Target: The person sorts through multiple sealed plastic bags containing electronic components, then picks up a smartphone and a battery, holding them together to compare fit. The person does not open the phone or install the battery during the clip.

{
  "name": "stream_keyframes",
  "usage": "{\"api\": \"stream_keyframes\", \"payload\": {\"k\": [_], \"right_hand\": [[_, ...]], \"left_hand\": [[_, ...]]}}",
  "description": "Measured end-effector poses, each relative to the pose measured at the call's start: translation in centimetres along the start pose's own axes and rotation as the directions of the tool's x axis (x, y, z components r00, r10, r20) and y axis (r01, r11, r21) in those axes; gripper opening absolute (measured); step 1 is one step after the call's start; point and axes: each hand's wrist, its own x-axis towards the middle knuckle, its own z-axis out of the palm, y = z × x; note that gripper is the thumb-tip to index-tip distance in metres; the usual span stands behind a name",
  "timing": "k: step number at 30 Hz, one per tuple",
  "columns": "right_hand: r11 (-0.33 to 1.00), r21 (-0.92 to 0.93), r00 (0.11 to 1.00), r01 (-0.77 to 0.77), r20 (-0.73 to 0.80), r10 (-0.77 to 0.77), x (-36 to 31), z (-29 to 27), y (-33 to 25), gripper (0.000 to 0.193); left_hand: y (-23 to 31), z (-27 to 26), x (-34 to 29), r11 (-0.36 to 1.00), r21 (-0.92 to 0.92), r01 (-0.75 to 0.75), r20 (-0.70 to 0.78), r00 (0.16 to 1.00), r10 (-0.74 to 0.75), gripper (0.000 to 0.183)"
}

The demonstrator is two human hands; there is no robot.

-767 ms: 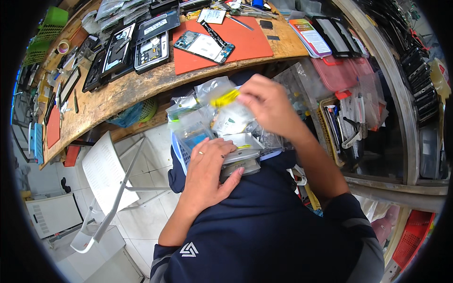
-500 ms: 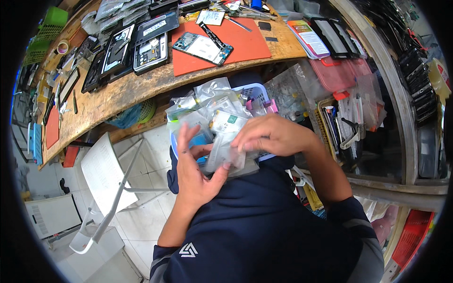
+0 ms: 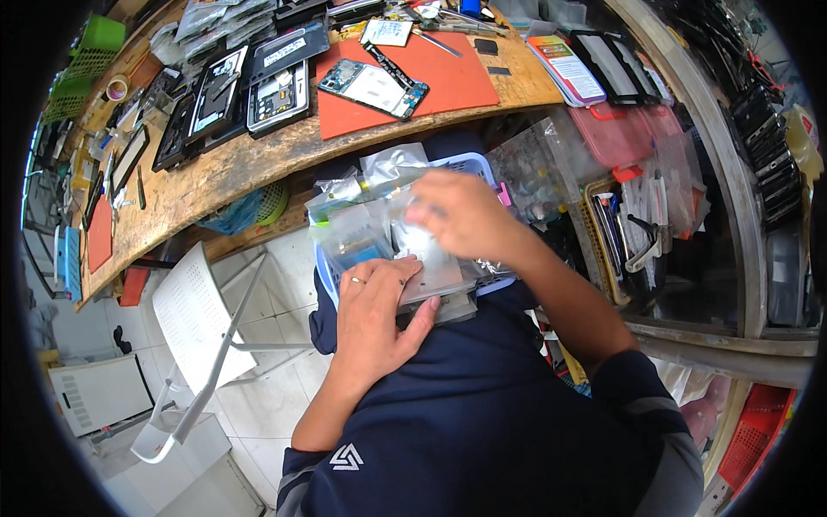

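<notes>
On my lap sits a light blue plastic basket (image 3: 470, 164) heaped with clear plastic packets (image 3: 357, 231). My left hand (image 3: 372, 320) lies over the near left side of the heap, a ring on one finger. Its fingers stretch across the top of a packet, and the thumb stands apart at the near edge. Above the right part of the heap is my right hand (image 3: 469, 215), smeared by motion, so whether its fingers hold anything is unclear. A whitish packet (image 3: 416, 250) shows between the two hands, its contents too blurred to name.
A wooden bench (image 3: 224, 172) ahead carries an orange mat (image 3: 465, 82) with an opened phone (image 3: 375, 88). Opened tablets (image 3: 280, 99) lie beside it. A white perforated chair (image 3: 194, 314) stands at left. On the right are a red-lidded box (image 3: 603, 138) and a cabinet frame (image 3: 719, 164).
My left hand has come down from a raised, spread pose onto the packets. My right hand has moved up and away from the near packets, toward the far side of the basket.
</notes>
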Motion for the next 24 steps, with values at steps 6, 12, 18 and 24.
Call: {"api": "stream_keyframes", "payload": {"k": [6, 12, 18, 24], "right_hand": [[0.926, 0.374, 0.997, -0.045, 0.074, 0.018, -1.3, -4.4, -1.3, 0.020], [0.899, 0.425, 0.989, -0.110, 0.140, 0.054, -3.3, -3.1, 0.6, 0.030], [0.951, 0.137, 0.946, -0.278, -0.136, 0.296, 0.7, -2.3, -0.4, 0.047], [0.991, -0.130, 0.965, -0.023, -0.264, -0.012, -0.4, -0.8, -1.0, 0.034]], "left_hand": [[-0.1, 0.9, -0.6, 0.972, -0.221, 0.077, -0.197, 0.973, -0.122, 0.047], [-0.2, 0.6, 0.4, 0.997, -0.076, -0.028, 0.052, 0.998, 0.032, 0.047], [-0.2, 0.5, 0.5, 0.999, -0.004, -0.041, 0.020, 0.999, 0.041, 0.043], [-0.3, 0.7, 0.2, 0.999, -0.041, -0.006, 0.002, 1.000, 0.006, 0.042]]}}
